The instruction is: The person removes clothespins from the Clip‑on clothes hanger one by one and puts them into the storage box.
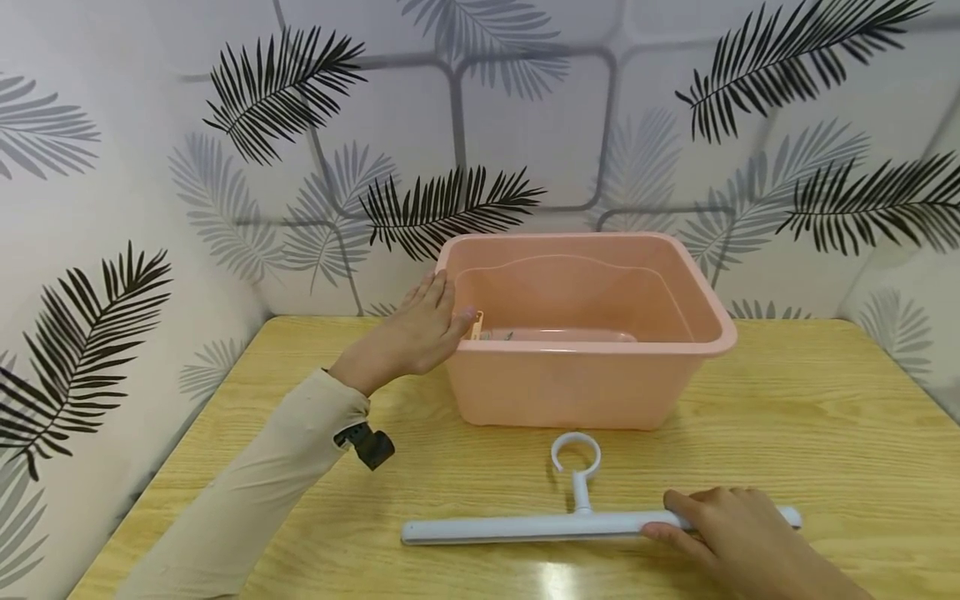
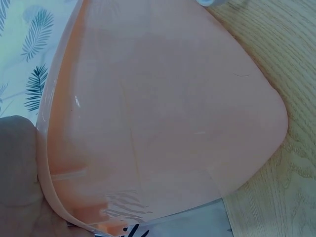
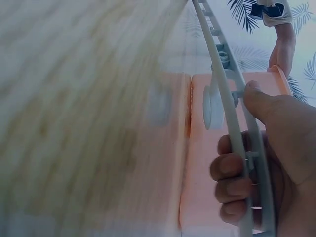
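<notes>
A pink plastic tub [image 1: 562,387] stands on the table near the wall. My left hand [image 1: 420,333] rests on the tub's left front rim, fingers extended and thumb over the corner; in the left wrist view that hand [image 2: 19,173] lies against the rim. In front of the tub is a pale grey-blue hanger [image 1: 517,528], a long straight bar with an open ring hook [image 1: 576,454] pointing toward the tub. My right hand [image 1: 738,533] grips the bar near its right end. The right wrist view shows the fingers [image 3: 229,190] curled round the bar, whose underside has small cross ribs.
Inside the tub, at its left, a small orange-yellow item [image 1: 477,325] shows partly, its kind unclear. The wooden table [image 1: 810,417] meets a wall [image 1: 525,125] with a feather print behind the tub. A black strap piece [image 1: 365,443] hangs at the left sleeve.
</notes>
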Demonstrator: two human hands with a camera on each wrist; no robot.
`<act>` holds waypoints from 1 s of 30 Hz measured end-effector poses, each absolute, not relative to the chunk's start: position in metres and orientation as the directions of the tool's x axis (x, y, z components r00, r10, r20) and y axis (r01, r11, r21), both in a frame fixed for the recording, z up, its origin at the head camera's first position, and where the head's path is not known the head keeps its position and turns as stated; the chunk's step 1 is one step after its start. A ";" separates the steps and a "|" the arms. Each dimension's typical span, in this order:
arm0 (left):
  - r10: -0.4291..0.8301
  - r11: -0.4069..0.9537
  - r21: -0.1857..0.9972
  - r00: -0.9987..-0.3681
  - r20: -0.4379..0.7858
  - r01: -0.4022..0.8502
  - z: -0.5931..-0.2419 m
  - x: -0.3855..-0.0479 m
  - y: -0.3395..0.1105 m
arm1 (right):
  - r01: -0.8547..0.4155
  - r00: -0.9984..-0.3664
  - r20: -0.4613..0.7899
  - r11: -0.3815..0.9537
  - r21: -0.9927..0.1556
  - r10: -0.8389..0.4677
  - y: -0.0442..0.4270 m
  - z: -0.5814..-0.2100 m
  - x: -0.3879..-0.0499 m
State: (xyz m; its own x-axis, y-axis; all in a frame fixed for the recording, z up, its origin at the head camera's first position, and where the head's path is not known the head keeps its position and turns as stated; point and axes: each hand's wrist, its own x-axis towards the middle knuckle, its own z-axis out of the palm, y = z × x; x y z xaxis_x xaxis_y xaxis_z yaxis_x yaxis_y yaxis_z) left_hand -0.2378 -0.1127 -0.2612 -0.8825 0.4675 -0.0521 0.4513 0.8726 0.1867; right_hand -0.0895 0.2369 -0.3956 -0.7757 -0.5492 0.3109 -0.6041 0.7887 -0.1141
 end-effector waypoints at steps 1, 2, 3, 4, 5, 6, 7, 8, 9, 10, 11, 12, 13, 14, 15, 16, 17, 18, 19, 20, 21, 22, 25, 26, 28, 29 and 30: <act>0.469 0.872 0.186 -0.882 -0.048 0.453 -0.261 -0.238 -0.112 | -0.604 -0.784 0.280 0.785 -0.140 -0.554 0.238 -0.396 -0.090; 0.468 0.872 0.187 -0.882 -0.047 0.452 -0.261 -0.238 -0.112 | -0.610 -0.783 0.266 0.776 -0.157 -0.562 0.239 -0.396 -0.091; 0.468 0.872 0.187 -0.883 -0.046 0.453 -0.261 -0.238 -0.112 | -0.616 -0.782 0.252 0.768 -0.174 -0.570 0.239 -0.397 -0.091; 0.468 0.872 0.187 -0.883 -0.045 0.453 -0.261 -0.238 -0.112 | -0.620 -0.782 0.234 0.761 -0.191 -0.578 0.240 -0.397 -0.092; 0.468 0.871 0.188 -0.883 -0.043 0.453 -0.261 -0.237 -0.112 | -0.626 -0.779 0.223 0.753 -0.205 -0.586 0.241 -0.398 -0.093; 0.467 0.872 0.189 -0.883 -0.044 0.451 -0.261 -0.237 -0.112 | -0.628 -0.777 0.212 0.747 -0.216 -0.593 0.241 -0.398 -0.093; 0.464 0.873 0.190 -0.884 -0.045 0.449 -0.261 -0.238 -0.112 | -0.628 -0.778 0.205 0.745 -0.223 -0.594 0.242 -0.398 -0.094; 0.461 0.874 0.193 -0.886 -0.047 0.445 -0.261 -0.237 -0.112 | -0.630 -0.777 0.203 0.743 -0.225 -0.596 0.242 -0.399 -0.094; 0.459 0.875 0.194 -0.887 -0.048 0.443 -0.260 -0.237 -0.112 | -0.632 -0.775 0.199 0.742 -0.226 -0.600 0.242 -0.399 -0.095; 0.458 0.876 0.195 -0.888 -0.049 0.441 -0.260 -0.237 -0.112 | -0.632 -0.775 0.195 0.740 -0.230 -0.602 0.243 -0.399 -0.095; 0.458 0.876 0.196 -0.888 -0.050 0.441 -0.260 -0.237 -0.111 | -0.634 -0.773 0.193 0.737 -0.233 -0.604 0.243 -0.399 -0.096; 0.457 0.876 0.198 -0.888 -0.051 0.439 -0.260 -0.237 -0.111 | -0.633 -0.774 0.184 0.737 -0.237 -0.605 0.243 -0.399 -0.096; 0.456 0.876 0.199 -0.888 -0.052 0.439 -0.260 -0.237 -0.112 | -0.634 -0.773 0.175 0.734 -0.243 -0.609 0.244 -0.400 -0.097; 0.456 0.876 0.199 -0.888 -0.052 0.439 -0.260 -0.236 -0.112 | -0.642 -0.766 0.171 0.726 -0.248 -0.620 0.244 -0.400 -0.097; 0.457 0.876 0.200 -0.888 -0.052 0.439 -0.260 -0.236 -0.112 | -0.652 -0.758 0.168 0.716 -0.249 -0.631 0.245 -0.400 -0.097; 0.458 0.875 0.201 -0.888 -0.051 0.440 -0.260 -0.236 -0.112 | -0.660 -0.750 0.165 0.708 -0.251 -0.640 0.245 -0.400 -0.098; 0.457 0.875 0.203 -0.888 -0.050 0.439 -0.261 -0.236 -0.112 | -0.666 -0.744 0.157 0.702 -0.251 -0.650 0.245 -0.400 -0.098; 0.457 0.875 0.203 -0.888 -0.048 0.439 -0.261 -0.236 -0.112 | -0.673 -0.737 0.150 0.697 -0.247 -0.659 0.245 -0.400 -0.099; 0.455 0.876 0.205 -0.889 -0.048 0.437 -0.261 -0.236 -0.112 | -0.681 -0.729 0.146 0.690 -0.243 -0.668 0.245 -0.401 -0.099; 0.455 0.876 0.204 -0.889 -0.047 0.437 -0.261 -0.236 -0.112 | -0.686 -0.724 0.141 0.687 -0.239 -0.675 0.245 -0.401 -0.099; 0.454 0.876 0.206 -0.890 -0.046 0.436 -0.261 -0.236 -0.112 | -0.689 -0.722 0.134 0.686 -0.234 -0.679 0.245 -0.401 -0.100; 0.453 0.876 0.207 -0.890 -0.045 0.435 -0.261 -0.237 -0.112 | -0.691 -0.720 0.129 0.686 -0.229 -0.682 0.245 -0.401 -0.100; 0.452 0.876 0.210 -0.891 -0.044 0.434 -0.261 -0.236 -0.112 | -0.686 -0.722 0.109 0.686 -0.241 -0.683 0.245 -0.401 -0.101; 0.452 0.876 0.210 -0.891 -0.043 0.434 -0.262 -0.237 -0.112 | -0.682 -0.724 0.101 0.686 -0.253 -0.682 0.245 -0.401 -0.101; 0.452 0.875 0.213 -0.891 -0.041 0.434 -0.262 -0.237 -0.112 | -0.686 -0.717 0.102 0.673 -0.278 -0.689 0.246 -0.402 -0.102; 0.452 0.875 0.214 -0.891 -0.039 0.434 -0.262 -0.237 -0.112 | -0.688 -0.714 0.103 0.665 -0.291 -0.693 0.246 -0.403 -0.102; 0.452 0.874 0.215 -0.891 -0.037 0.435 -0.263 -0.237 -0.112 | -0.691 -0.709 0.107 0.656 -0.304 -0.697 0.246 -0.404 -0.103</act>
